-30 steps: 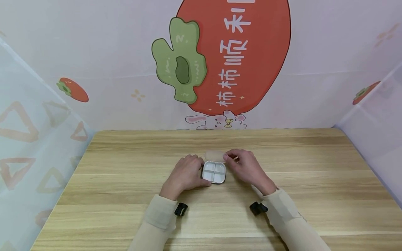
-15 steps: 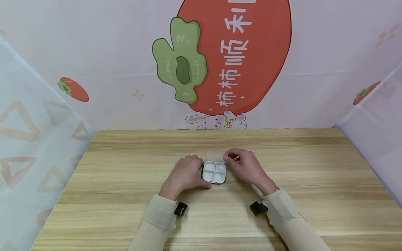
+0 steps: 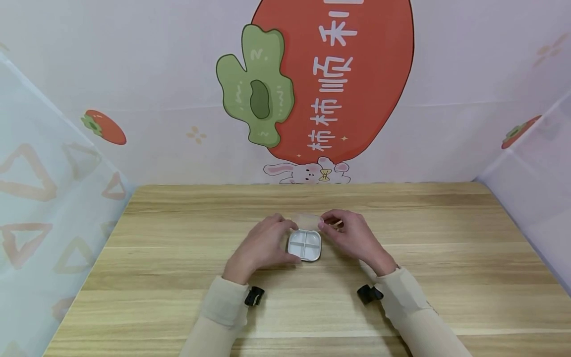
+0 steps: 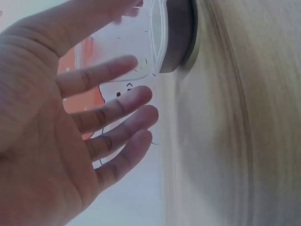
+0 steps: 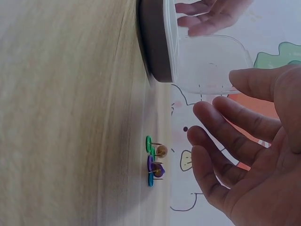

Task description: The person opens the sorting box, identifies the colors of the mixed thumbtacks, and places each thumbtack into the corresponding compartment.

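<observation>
A small pill box lies on the table with its clear lid raised at the far side. Four-way dividers split its white tray, and the outer shell looks dark brown in the wrist views. My right hand pinches the lid's right corner between thumb and index finger; the other fingers are loosely bent. On the box's left side, my left hand stands with thumb near the front edge and index finger by the far left corner. Its fingers are relaxed, and whether they touch the box is unclear.
Several coloured thumbtacks, green, purple and blue among them, lie on the wooden table beyond the right hand. A printed cloth hangs behind the table. Each wrist carries a black camera mount.
My left hand's index finger has moved slightly up and right toward the box's far left corner. The lid looks paler and more see-through than before. The right hand has hardly shifted.
</observation>
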